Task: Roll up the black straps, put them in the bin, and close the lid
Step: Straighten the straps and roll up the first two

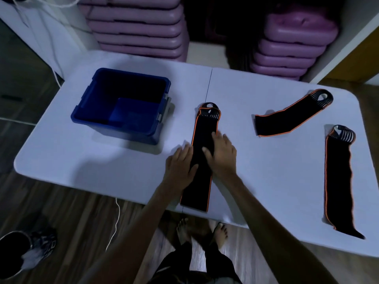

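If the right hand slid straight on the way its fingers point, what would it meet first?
The right hand lies flat on the middle strap, fingers pointing along it, away from the person. It would probably meet that strap's ribbed loop end first; beyond it only table shows.

You have three straps of matt black cloth with orange edging and ribbed plastic end loops: the middle strap (205, 128) at 12 o'clock, the far strap (287, 120) at 2, the right strap (338, 181) at 3. The bin (131, 73) at 10 is smooth blue plastic. The table (82, 165) is smooth matt white, and the floor (82, 218) is wood-grained.
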Available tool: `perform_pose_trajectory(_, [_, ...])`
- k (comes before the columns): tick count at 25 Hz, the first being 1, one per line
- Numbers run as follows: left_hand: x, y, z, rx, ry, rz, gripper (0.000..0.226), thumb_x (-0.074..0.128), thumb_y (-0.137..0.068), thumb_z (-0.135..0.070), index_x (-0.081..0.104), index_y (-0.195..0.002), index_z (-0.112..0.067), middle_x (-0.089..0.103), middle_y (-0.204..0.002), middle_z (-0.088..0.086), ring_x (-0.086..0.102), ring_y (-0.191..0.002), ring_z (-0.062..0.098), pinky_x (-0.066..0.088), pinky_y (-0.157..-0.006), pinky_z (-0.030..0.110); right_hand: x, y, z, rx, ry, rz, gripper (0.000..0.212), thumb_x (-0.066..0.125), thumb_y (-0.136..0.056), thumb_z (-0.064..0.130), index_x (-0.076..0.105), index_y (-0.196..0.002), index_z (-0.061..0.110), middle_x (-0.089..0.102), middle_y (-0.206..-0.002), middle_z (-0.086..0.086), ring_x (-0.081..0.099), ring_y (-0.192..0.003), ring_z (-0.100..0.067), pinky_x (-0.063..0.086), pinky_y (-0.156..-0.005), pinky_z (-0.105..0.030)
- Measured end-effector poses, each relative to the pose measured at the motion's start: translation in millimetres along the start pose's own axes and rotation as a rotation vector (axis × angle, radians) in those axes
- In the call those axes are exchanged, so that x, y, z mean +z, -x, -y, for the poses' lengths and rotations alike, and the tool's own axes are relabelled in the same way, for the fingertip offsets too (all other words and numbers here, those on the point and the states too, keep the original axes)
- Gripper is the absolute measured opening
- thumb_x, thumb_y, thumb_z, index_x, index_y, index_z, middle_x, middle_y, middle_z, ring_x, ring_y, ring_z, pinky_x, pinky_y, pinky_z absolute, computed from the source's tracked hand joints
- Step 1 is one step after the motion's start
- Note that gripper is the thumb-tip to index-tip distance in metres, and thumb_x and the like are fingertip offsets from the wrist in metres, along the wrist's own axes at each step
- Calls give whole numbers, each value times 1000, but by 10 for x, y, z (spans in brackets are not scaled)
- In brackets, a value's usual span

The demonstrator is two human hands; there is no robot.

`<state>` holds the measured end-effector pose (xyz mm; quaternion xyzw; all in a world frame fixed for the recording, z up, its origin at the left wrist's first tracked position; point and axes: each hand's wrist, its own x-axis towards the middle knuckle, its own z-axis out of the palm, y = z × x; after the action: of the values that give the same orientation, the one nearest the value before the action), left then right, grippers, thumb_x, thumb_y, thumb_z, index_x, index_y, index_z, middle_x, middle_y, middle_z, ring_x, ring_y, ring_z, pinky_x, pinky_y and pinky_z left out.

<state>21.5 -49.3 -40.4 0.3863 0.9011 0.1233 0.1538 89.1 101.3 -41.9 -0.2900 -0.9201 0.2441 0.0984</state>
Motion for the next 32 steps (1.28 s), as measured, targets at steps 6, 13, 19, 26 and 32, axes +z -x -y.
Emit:
perform_pose_trajectory(6, [69, -275, 104, 18, -214, 192, 69, 0, -97, -50, 42, -136, -12, 46, -145, 8, 41, -134, 26, 20, -100, 50, 88, 81, -306, -164, 351, 93, 55, 30, -96, 47, 56, -130, 13, 59, -136, -6, 52, -127, -33, 39, -99, -61])
perform_pose_trajectory(13, [-49, -673, -163, 91, 9, 64, 61, 16, -95, -46, 21, -147, -14, 14, -158, 4, 7, -146, 16, 11, -115, 51, -181, -288, -485, -59, 22, 225, 53, 27, -98, 44, 37, -144, 20, 31, -156, -1, 20, -147, -24, 14, -117, -50])
perform_pose_trajectory(19, [-23, 102, 206, 721, -17, 27, 60, 49, -87, -52, 46, -135, -17, 41, -147, 3, 32, -138, 15, 26, -108, 33, -338, 627, -582, -424, -40, 331, 70, 49, -83, 65, 52, -132, 16, 48, -145, -3, 36, -139, -16, 27, -115, -38])
perform_pose_trajectory(26, [180, 28, 210, 706, 75, -132, 37, 52, -82, -8, 61, -118, -9, 67, -119, 11, 64, -109, 25, 52, -88, 33, -193, 642, -602, -498, -23, 169, 30, 52, -87, 17, 67, -113, 12, 67, -123, -8, 56, -117, -18, 46, -97, -34])
perform_pose_trajectory(32, [-25, -105, -105, 19, 822, -52, 33, 64, -87, -16, 52, -118, -15, 69, -87, 8, 68, -86, 18, 54, -79, 31, -401, 464, -390, 71, -586, 198, 23, 63, -89, 17, 61, -103, 35, 63, -75, 11, 59, -70, -3, 44, -67, -24])
